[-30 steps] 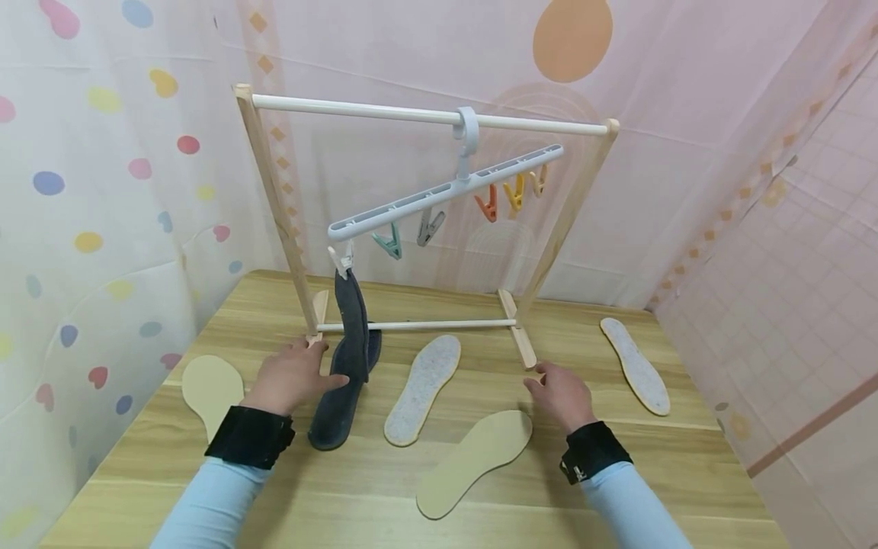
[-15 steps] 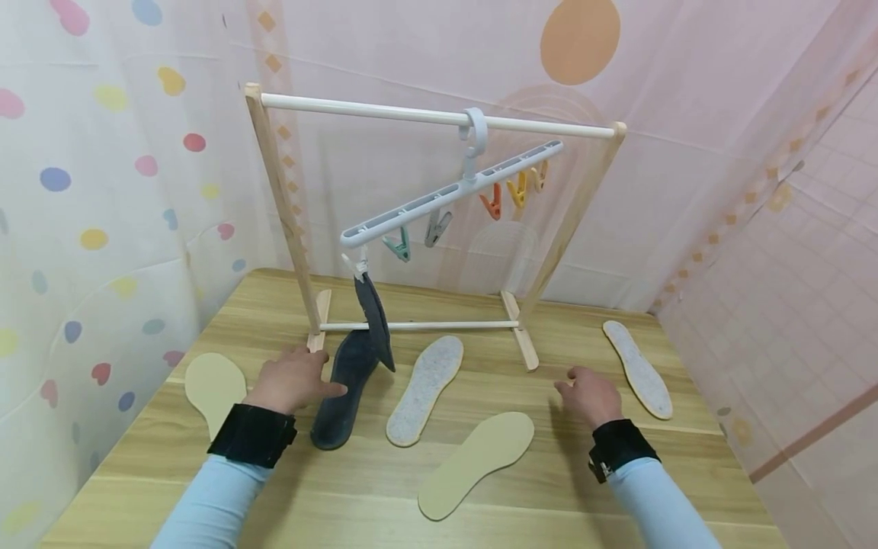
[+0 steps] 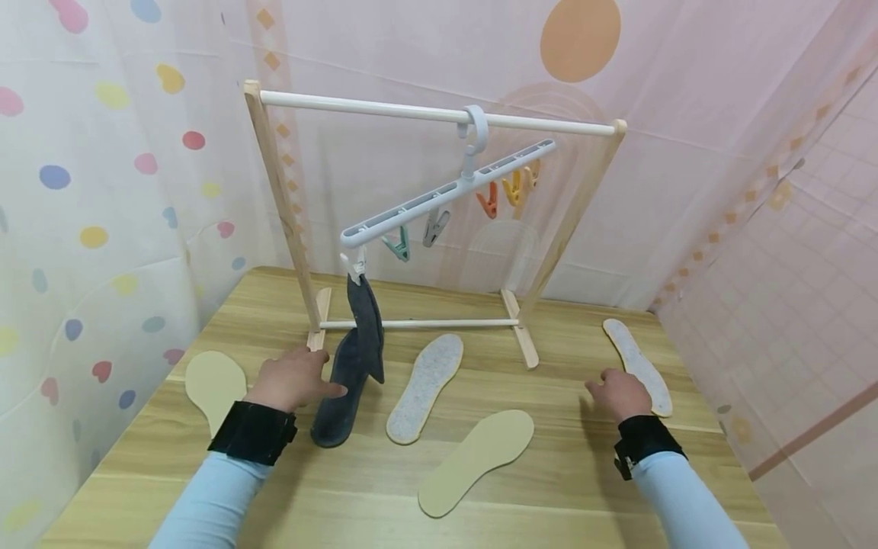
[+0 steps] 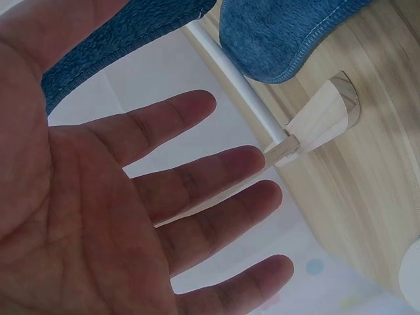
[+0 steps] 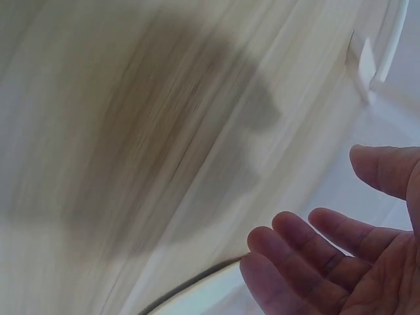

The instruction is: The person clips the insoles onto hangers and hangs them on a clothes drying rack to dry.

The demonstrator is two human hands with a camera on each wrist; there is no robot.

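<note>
Dark blue-grey insole (image 3: 346, 381) hanging from a white clip on a pale grey-white hanger (image 3: 446, 197); remaining pegs teal, grey, orange, yellow. Rack (image 3: 288, 221): light wood uprights, white rails. Table (image 3: 343, 496): pale wood grain, yellowish. Flat insoles: one speckled grey-white (image 3: 425, 387), two plain cream-yellow (image 3: 476, 461) (image 3: 214, 385), one grey-white with tan edge (image 3: 638, 364). Backdrop: white with multicolour dots on the left, pink with an orange circle at the back. Sleeves light blue; wrist straps black.
</note>
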